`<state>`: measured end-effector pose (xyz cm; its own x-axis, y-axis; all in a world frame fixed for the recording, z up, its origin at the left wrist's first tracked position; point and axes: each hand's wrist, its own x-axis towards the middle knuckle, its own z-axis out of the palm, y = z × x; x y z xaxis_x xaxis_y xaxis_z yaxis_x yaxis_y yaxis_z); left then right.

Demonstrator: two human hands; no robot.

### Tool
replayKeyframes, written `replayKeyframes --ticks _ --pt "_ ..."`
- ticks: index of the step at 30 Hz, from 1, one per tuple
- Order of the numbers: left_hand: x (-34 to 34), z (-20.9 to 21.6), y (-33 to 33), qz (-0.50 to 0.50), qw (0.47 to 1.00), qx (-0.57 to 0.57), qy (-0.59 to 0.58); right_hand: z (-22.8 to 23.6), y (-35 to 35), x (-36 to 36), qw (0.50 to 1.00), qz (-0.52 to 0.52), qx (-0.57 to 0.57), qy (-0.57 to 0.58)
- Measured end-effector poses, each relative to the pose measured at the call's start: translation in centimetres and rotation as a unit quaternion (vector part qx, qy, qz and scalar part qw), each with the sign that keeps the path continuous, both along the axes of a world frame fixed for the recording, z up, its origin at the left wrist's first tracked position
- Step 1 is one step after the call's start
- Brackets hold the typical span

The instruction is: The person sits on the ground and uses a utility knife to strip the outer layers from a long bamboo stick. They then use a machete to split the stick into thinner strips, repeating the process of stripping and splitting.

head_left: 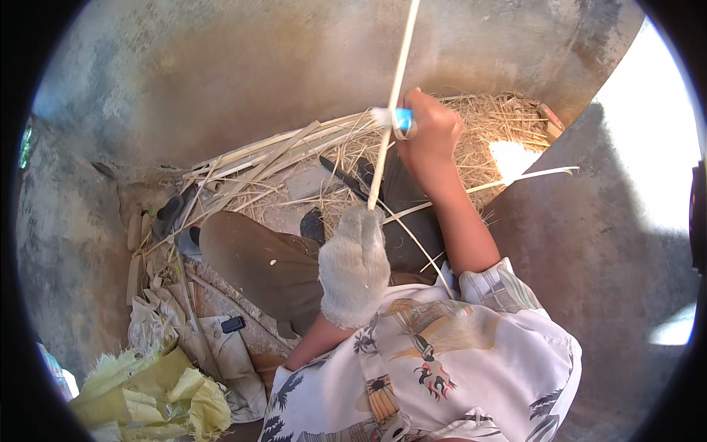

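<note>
My left hand, in a pale knitted glove, is closed round the lower end of a long pale bamboo strip. The strip slants upward past the top of the view. My bare right hand is closed in a fist beside the strip, higher up. From that fist a small blue thing with a blurred whitish end reaches across the strip; its kind cannot be made out. Thin split strips lie across my lap, below my right forearm.
A curved concrete wall rises ahead and on both sides. Straw-like shavings and long split strips lie along its foot. At lower left are torn yellow sacking and a small black object. My bent knee is left of centre.
</note>
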<state>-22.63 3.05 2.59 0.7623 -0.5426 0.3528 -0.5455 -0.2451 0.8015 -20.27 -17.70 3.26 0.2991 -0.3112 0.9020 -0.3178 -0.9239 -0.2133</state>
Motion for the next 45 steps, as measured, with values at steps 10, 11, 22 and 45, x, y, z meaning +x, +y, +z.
replayKeyframes --ticks 10,11,22,45 --pt "1.2 -5.2 3.1 -0.114 0.981 0.078 -0.138 7.9 -15.6 2.6 0.973 -0.181 0.088 0.116" --pt "1.7 -5.7 3.0 -0.105 0.989 0.054 -0.085 6.8 -14.1 2.9 0.976 -0.150 0.062 0.144" --pt "3.1 -1.7 1.0 -0.018 0.999 0.014 0.031 -0.9 -1.4 1.7 0.980 0.100 -0.162 0.060" --pt "1.7 -4.5 4.5 -0.104 0.938 -0.029 0.330 8.2 -12.6 6.7 0.993 -0.090 -0.015 0.072"
